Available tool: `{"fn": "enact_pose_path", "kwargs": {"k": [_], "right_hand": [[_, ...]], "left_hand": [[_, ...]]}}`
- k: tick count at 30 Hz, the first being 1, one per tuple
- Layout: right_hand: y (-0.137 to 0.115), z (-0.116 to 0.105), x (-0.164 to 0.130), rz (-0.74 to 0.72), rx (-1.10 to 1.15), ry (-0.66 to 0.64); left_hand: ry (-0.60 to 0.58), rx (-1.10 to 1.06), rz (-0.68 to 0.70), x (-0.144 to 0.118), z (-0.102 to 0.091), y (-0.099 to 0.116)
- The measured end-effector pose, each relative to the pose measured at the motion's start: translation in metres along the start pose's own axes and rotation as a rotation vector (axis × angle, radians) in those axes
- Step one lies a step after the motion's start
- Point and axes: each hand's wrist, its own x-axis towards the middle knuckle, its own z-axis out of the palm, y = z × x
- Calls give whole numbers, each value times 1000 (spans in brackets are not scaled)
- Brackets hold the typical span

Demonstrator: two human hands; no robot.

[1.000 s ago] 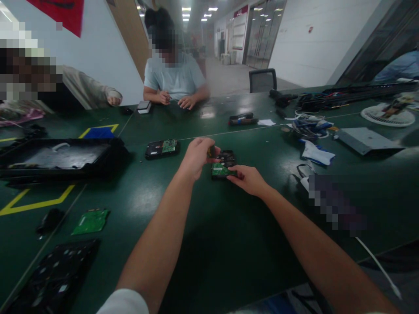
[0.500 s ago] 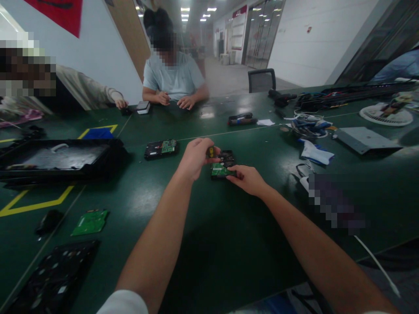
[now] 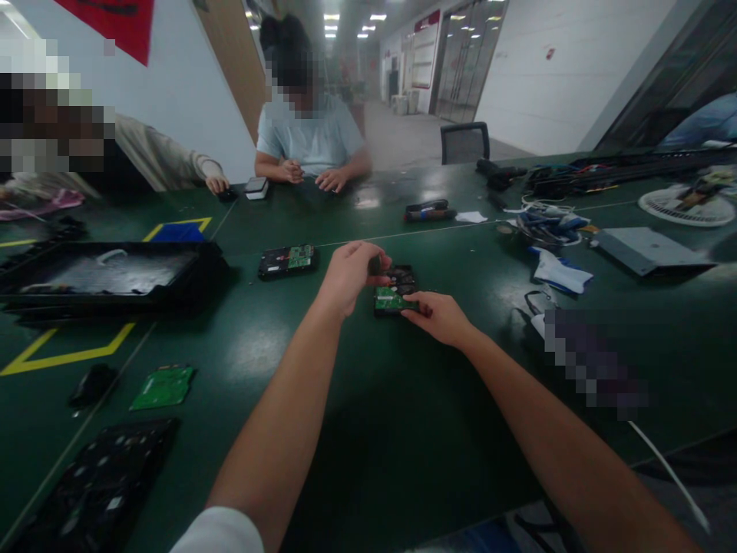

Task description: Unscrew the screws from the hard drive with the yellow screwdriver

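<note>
**Both hands on the hard drive**

I see the hard drive [image 3: 394, 289] lying on the green counter [image 3: 403, 430], circuit board up. My right hand [image 3: 441, 316] presses on its near edge with bent fingers. My left hand [image 3: 351, 273] is closed above its far part; I cannot tell what it grips.

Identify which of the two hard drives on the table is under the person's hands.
The nearer hard drive, with left hand over it and right hand at its near edge. The other hard drive lies untouched, farther left.

Both bare arms outstretched, left hand [image 3: 349, 274] fingers curled, right hand [image 3: 438, 316] flat.
</note>
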Motion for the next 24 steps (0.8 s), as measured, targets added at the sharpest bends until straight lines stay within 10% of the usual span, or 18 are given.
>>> {"fn": "enact_pose_path", "kwargs": {"k": [24], "right_hand": [[1,0,-1,-21,19,4]], "left_hand": [[22,-3,28,2,1,-4]]}}
